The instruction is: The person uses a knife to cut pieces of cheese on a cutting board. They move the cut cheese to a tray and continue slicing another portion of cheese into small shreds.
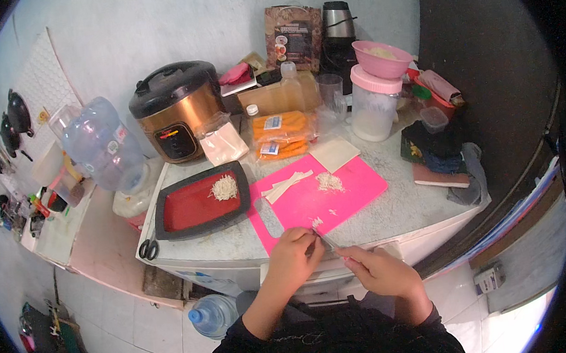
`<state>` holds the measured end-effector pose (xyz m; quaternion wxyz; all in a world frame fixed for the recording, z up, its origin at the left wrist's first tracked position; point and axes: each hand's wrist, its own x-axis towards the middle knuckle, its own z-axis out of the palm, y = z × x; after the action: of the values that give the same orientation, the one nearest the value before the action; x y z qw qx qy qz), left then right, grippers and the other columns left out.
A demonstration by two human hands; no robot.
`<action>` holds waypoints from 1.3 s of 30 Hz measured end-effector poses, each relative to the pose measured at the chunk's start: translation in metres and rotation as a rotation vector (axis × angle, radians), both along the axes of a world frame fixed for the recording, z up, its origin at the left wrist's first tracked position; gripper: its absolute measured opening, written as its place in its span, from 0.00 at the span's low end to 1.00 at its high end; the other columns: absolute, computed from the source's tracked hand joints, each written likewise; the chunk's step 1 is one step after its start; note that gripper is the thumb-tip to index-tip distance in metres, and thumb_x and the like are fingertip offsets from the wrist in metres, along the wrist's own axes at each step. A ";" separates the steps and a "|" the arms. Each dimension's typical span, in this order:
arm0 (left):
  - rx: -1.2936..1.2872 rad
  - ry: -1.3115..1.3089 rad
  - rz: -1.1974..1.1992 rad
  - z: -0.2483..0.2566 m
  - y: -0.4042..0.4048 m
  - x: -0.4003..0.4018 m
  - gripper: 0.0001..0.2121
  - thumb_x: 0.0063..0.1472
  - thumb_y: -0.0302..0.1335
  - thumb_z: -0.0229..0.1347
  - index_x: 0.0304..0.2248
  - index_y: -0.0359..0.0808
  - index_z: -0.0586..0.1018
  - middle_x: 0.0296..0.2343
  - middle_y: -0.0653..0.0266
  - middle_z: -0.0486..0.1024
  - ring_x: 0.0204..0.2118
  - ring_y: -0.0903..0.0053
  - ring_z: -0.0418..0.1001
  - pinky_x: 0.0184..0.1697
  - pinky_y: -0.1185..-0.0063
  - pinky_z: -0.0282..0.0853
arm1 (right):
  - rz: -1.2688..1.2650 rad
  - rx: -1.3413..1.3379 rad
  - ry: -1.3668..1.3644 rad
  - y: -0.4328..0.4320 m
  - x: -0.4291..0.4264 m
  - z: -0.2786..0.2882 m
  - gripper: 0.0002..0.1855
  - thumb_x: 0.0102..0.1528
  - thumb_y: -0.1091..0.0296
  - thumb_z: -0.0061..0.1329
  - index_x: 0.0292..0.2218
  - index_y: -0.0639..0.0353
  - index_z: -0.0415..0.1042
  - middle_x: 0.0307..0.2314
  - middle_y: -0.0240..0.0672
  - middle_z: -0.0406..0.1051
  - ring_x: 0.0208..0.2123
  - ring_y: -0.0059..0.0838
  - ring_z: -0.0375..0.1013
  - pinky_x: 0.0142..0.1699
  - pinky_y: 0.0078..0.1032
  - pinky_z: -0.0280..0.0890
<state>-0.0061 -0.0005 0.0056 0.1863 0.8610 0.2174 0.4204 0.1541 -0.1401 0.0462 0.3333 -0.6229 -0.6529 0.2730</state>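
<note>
My right hand (385, 270) grips a small knife (325, 238) with a pink handle, its blade angled toward the near edge of a bright pink cutting board (357, 186). Close to the blade, the bent fingers of my left hand (296, 256) rest at that same edge. Whatever lies under those fingers is hidden. Short pale shreds (317, 222) lie just beyond the knife tip, with a larger shredded pile (329, 182) farther up the board. Flat pale dough strips (286, 185) overlap at the left, and a stack of square dough wrappers (335, 153) covers the far corner.
Left of the board, a red-and-black tray (187, 208) holds a mound of shreds (224, 187). Scissors (148, 250) lie at the left table edge. Behind stand a rice cooker (177, 112), bagged orange food (279, 127) and a pink-lidded jar (375, 103) under a pink bowl (383, 61).
</note>
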 end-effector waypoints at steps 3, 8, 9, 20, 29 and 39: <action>0.007 -0.015 -0.014 0.000 0.000 0.001 0.04 0.52 0.22 0.58 0.25 0.31 0.77 0.25 0.58 0.73 0.31 0.61 0.73 0.33 0.69 0.69 | -0.044 0.089 -0.120 0.005 -0.005 -0.012 0.16 0.61 0.65 0.42 0.50 0.57 0.67 0.23 0.54 0.71 0.27 0.56 0.73 0.33 0.43 0.67; -0.005 -0.005 -0.035 0.004 0.001 0.000 0.04 0.52 0.23 0.59 0.25 0.31 0.77 0.25 0.58 0.73 0.30 0.61 0.73 0.33 0.69 0.69 | -0.111 0.041 -0.195 0.021 -0.018 -0.008 0.17 0.61 0.64 0.43 0.51 0.53 0.68 0.23 0.54 0.71 0.26 0.58 0.72 0.31 0.46 0.66; -0.011 -0.001 -0.038 0.004 0.001 0.000 0.04 0.52 0.23 0.59 0.25 0.31 0.77 0.25 0.58 0.72 0.30 0.61 0.73 0.33 0.70 0.69 | -0.111 0.059 -0.183 0.022 -0.018 -0.008 0.17 0.61 0.64 0.43 0.51 0.52 0.68 0.23 0.54 0.72 0.26 0.59 0.72 0.31 0.46 0.66; -0.018 0.024 0.001 0.001 0.000 -0.002 0.04 0.51 0.23 0.60 0.26 0.31 0.78 0.28 0.58 0.76 0.33 0.62 0.75 0.37 0.71 0.72 | -0.015 -0.004 0.046 -0.001 -0.001 0.000 0.17 0.62 0.63 0.41 0.51 0.56 0.68 0.29 0.58 0.72 0.32 0.59 0.73 0.39 0.48 0.67; -0.008 0.010 -0.023 0.002 0.002 -0.001 0.04 0.51 0.23 0.59 0.26 0.30 0.77 0.25 0.57 0.74 0.31 0.60 0.73 0.34 0.70 0.69 | -0.107 0.029 -0.118 0.016 -0.017 -0.009 0.16 0.62 0.66 0.43 0.50 0.56 0.69 0.27 0.53 0.73 0.30 0.55 0.74 0.35 0.39 0.68; -0.020 0.033 0.016 0.001 0.000 -0.001 0.05 0.51 0.24 0.60 0.27 0.31 0.79 0.28 0.58 0.77 0.33 0.63 0.76 0.36 0.72 0.72 | -0.055 0.081 0.066 0.001 -0.004 -0.004 0.16 0.62 0.66 0.42 0.50 0.57 0.69 0.26 0.54 0.73 0.30 0.58 0.73 0.36 0.41 0.68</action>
<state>-0.0067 -0.0007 0.0065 0.1880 0.8641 0.2316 0.4054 0.1498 -0.1389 0.0417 0.3872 -0.6173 -0.6347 0.2573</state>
